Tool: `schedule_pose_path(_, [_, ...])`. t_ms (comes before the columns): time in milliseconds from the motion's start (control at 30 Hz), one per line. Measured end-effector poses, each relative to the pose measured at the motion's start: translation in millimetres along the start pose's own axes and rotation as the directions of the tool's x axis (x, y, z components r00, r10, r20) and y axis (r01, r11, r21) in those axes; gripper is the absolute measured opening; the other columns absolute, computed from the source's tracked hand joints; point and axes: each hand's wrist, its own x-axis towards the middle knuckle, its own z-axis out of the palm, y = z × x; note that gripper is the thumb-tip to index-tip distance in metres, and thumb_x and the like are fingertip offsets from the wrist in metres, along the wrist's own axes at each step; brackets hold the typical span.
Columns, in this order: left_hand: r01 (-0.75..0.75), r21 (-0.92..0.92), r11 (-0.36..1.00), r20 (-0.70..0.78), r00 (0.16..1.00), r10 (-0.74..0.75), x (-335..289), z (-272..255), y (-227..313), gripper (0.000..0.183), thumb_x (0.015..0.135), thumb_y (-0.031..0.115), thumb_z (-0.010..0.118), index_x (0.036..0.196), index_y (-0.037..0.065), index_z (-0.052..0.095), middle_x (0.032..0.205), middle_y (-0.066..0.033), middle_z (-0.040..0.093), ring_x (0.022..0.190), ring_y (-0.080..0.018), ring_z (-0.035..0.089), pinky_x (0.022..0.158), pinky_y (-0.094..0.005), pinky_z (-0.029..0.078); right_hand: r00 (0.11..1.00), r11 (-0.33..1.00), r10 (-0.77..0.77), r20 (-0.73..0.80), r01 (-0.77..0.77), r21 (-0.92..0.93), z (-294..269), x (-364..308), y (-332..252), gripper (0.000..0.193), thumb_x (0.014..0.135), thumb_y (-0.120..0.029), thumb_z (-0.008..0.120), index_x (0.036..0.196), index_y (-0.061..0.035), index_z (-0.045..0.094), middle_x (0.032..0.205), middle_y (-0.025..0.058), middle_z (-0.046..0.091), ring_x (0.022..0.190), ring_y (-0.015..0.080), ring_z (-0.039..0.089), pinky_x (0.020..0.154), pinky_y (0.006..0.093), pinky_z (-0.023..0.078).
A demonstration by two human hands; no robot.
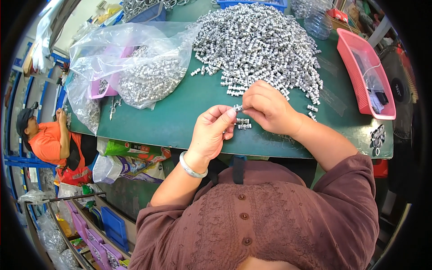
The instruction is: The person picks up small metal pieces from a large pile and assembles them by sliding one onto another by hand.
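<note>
Mid-frame, I see the left hand (212,129) pinching a small metal part (237,108), seemingly lying sideways; the right hand (270,109) meets its right end, its grip I can't tell.

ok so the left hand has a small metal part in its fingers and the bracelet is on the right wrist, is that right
Wrong wrist: the head view shows the bracelet on the left. The left hand does have a small metal part in its fingers.

Green table (175,121) with heaped silvery metal parts (256,47), clear bag (150,74), pink basket (353,72).
</note>
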Motion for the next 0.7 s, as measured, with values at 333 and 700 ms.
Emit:
schedule_pose_path(333, [-0.486,0.417,0.768,0.01,0.847,0.531,2.4,1.8,-7.5,0.011,0.082,0.002,0.059,0.092,0.0,0.061,0.076,-0.0014,0.055,0.059,-0.0066,0.046,0.052,-0.018,0.037,0.983,0.968,0.138,0.123,-0.107,-0.228,10.8,-11.2,13.0,0.022,0.068,-0.011,0.066,0.088,-0.0056,0.057,0.086,0.0078,0.051,0.086,0.0263,0.048,0.075,0.0363,0.038])
schedule_pose_path(700, [-0.636,0.695,0.335,0.238,0.643,0.728,0.9,3.8,-1.3,0.013,0.078,-0.001,0.061,0.091,0.0,0.061,0.08,-0.0059,0.058,0.064,-0.0098,0.052,0.056,-0.0202,0.041,0.96,0.927,0.211,0.183,-0.137,-0.348,18.6,-11.9,13.9,0.011,0.069,-0.015,0.065,0.074,-0.0061,0.061,0.084,0.0054,0.052,0.086,0.0231,0.048,0.077,0.0355,0.035])
